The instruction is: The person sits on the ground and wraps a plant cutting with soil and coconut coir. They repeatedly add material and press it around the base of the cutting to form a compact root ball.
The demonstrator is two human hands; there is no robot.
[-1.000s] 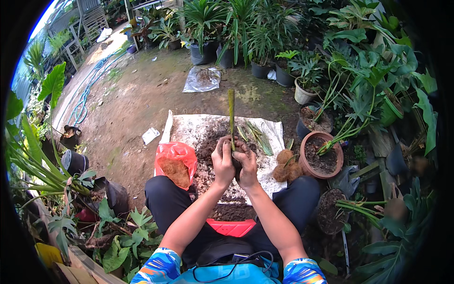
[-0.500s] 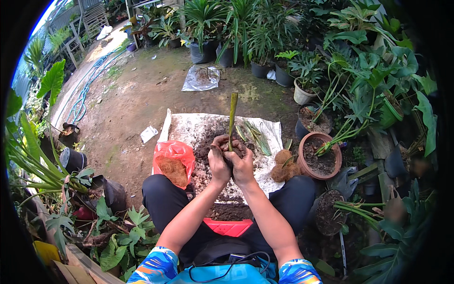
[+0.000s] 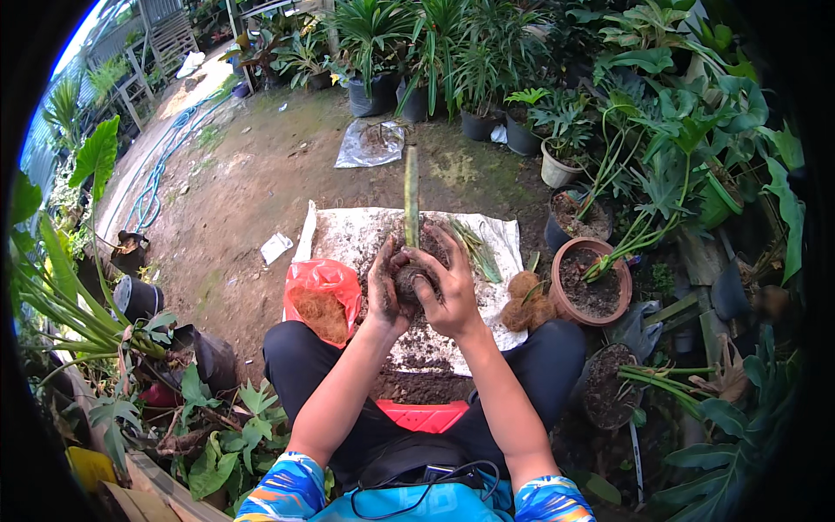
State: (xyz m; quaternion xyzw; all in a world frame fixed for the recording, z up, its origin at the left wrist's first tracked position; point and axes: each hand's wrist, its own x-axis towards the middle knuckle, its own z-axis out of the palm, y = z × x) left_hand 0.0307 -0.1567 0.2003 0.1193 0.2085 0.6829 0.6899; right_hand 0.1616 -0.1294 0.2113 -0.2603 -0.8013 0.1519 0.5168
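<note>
Between my two hands, above the white sack sheet (image 3: 500,304), is a dark ball of soil (image 3: 410,283) with a long, upright green leaf cutting (image 3: 411,196) standing out of its top. My left hand (image 3: 385,287) cups the ball's left side, its fingers pointing up. From the right, my right hand (image 3: 449,291) curls round the ball, thumb across its near face. Dirt covers both hands. Loose dark soil lies on the sheet, partly hidden behind my hands. Striped leaf pieces (image 3: 477,250) lie to the right of it.
A red plastic bag (image 3: 350,283) with brown fibre sits at the sheet's left. Brown fibre balls (image 3: 526,303) lie at its right, beside a terracotta-coloured pot (image 3: 561,300). A red tray edge (image 3: 422,416) shows between my legs. Potted plants crowd both sides; a blue hose (image 3: 148,196) lies far left.
My hands have opened up somewhat and turned, so the soil ball now shows between them. The leaf cutting has shifted a little left and turned its pale, broad face toward me.
</note>
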